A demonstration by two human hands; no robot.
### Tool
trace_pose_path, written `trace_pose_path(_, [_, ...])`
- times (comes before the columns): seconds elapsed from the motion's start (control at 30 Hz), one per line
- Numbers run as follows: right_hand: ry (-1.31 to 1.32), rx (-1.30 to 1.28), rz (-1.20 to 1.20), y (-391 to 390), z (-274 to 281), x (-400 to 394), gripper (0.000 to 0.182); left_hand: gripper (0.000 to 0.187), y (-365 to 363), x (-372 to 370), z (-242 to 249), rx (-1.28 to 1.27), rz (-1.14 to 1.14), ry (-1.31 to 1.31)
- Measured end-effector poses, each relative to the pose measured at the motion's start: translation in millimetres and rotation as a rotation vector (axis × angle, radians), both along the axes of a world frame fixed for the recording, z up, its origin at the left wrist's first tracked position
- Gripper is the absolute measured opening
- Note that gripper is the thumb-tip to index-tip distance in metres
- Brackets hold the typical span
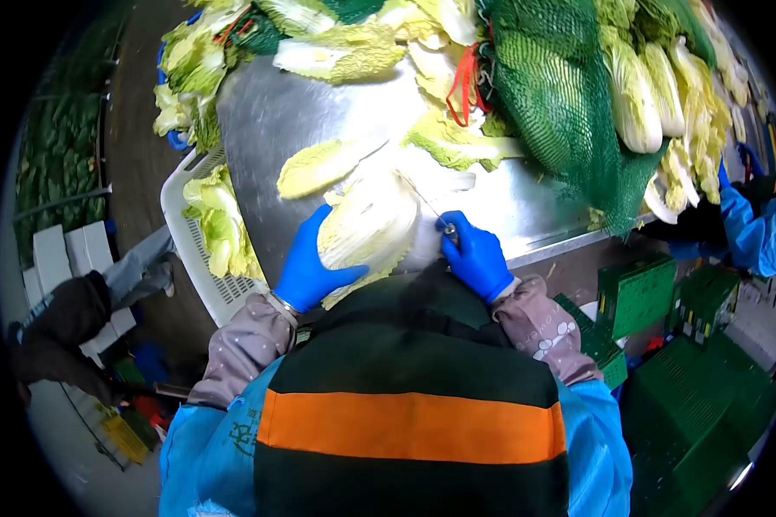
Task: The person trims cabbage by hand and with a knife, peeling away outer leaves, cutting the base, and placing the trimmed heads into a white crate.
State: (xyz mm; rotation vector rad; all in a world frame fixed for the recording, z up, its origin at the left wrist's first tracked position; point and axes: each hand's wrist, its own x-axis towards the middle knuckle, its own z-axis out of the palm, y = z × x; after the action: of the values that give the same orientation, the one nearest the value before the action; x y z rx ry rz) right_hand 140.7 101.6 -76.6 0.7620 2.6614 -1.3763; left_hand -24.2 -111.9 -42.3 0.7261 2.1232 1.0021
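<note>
My left hand (310,267), in a blue glove, is wrapped around the lower left side of a pale napa cabbage (364,228) at the table's near edge. My right hand (478,260), gloved the same way, grips a small knife (428,205). Its thin blade points up and left, with the tip at the cabbage's base end. Just beyond the cabbage lies a loose yellow leaf (317,169) on the steel table (263,112). A greener leaf piece (461,143) rests farther to the right.
A green net sack (547,95) of cabbages slumps at the right, with more napa cabbages (634,99) beyond. Left of the table, a white basket (181,202) holds leaves. Green crates (636,297) stand at lower right. Other people (754,224) are at both sides.
</note>
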Motion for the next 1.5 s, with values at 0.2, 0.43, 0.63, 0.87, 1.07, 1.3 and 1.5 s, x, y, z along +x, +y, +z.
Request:
trace_pose_path(0.2, [-0.008,0.009,0.075,0,1,-17,0.019,0.093,-2,0,-8,-0.018,-0.016,0.077])
trace_pose_path(0.43, [-0.213,0.102,0.122,0,-1,-30,0.023,0.076,14,6,0,0.049,0.010,0.209])
trace_pose_path(0.63, [-0.268,0.166,0.143,-2,11,-30,0.023,0.067,32,5,16,0.213,0.012,0.209])
trace_pose_path(0.87, [-0.357,0.273,0.210,1,-39,-37,0.020,0.066,30,5,6,0.150,-0.012,0.063])
trace_pose_path(1.07, [-0.326,0.243,0.190,5,-33,-32,0.018,0.071,-37,-73,-30,-0.029,0.049,-0.165])
trace_pose_path(1.3, [-0.274,0.224,0.076,2,-43,-28,0.020,0.093,52,-102,13,-0.543,0.086,0.635])
trace_pose_path(1.5, [-0.013,0.022,-0.169,9,-32,-15,0.019,0.050,8,-131,22,0.142,0.388,-0.252])
